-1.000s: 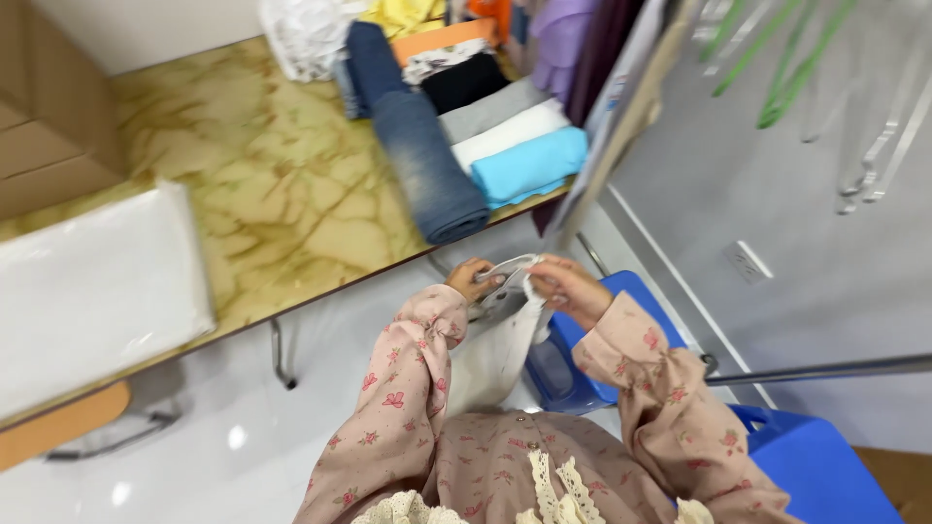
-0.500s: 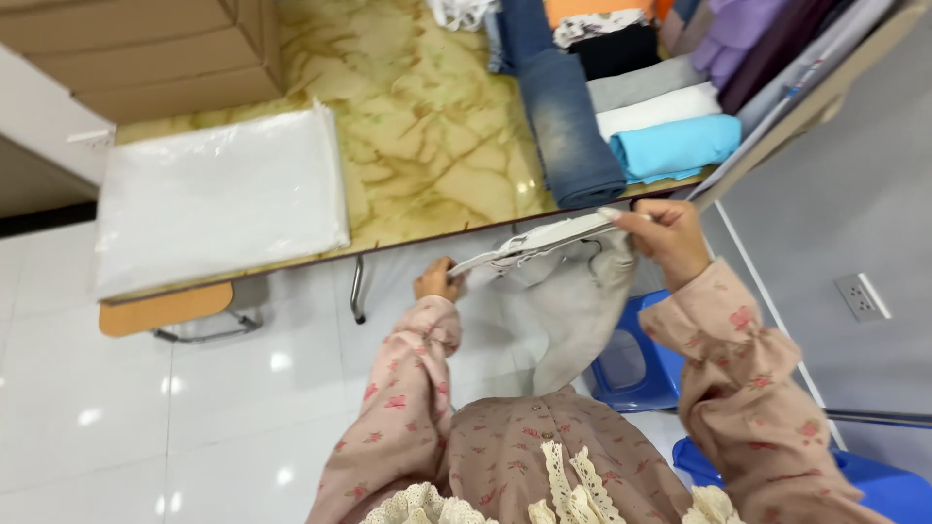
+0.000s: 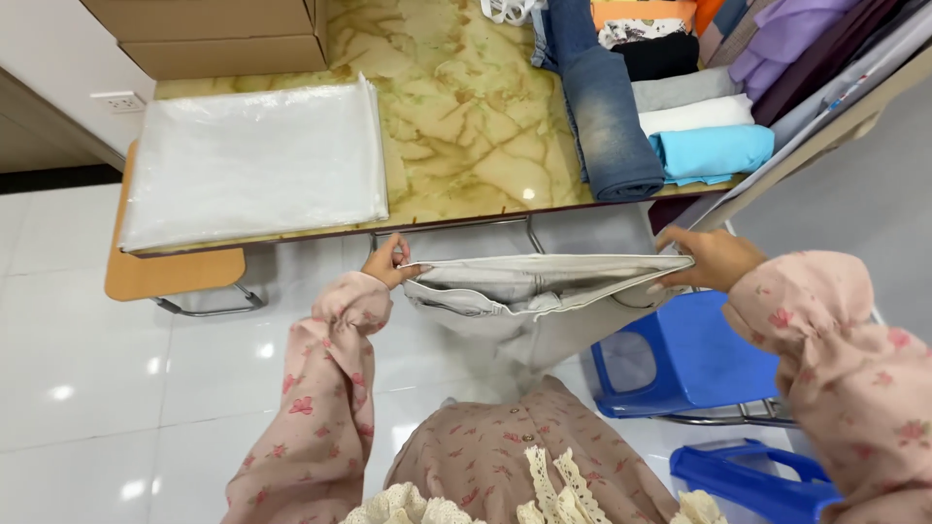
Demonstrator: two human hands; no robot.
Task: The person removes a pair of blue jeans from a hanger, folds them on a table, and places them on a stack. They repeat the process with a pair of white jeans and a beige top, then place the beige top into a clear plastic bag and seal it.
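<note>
I have both hands on a pair of light grey trousers point(image 3: 529, 291), stretched out by the waistband just in front of the near edge of the marble-patterned table point(image 3: 456, 126) and held in the air below its level. My left hand point(image 3: 386, 262) is pinched shut on the left end of the waistband, fingers curled round the fabric. My right hand point(image 3: 709, 260) is closed on the right end, thumb on top. The waistband runs nearly level between them and the legs hang down toward my lap. On the table, a stack of clear plastic bags point(image 3: 252, 160) lies at its left side; folded jeans point(image 3: 607, 116) and a folded light blue garment point(image 3: 714, 153) sit at its right. A blue plastic stool point(image 3: 699, 364) stands on the floor below the table's right end, beneath my right hand.
</note>
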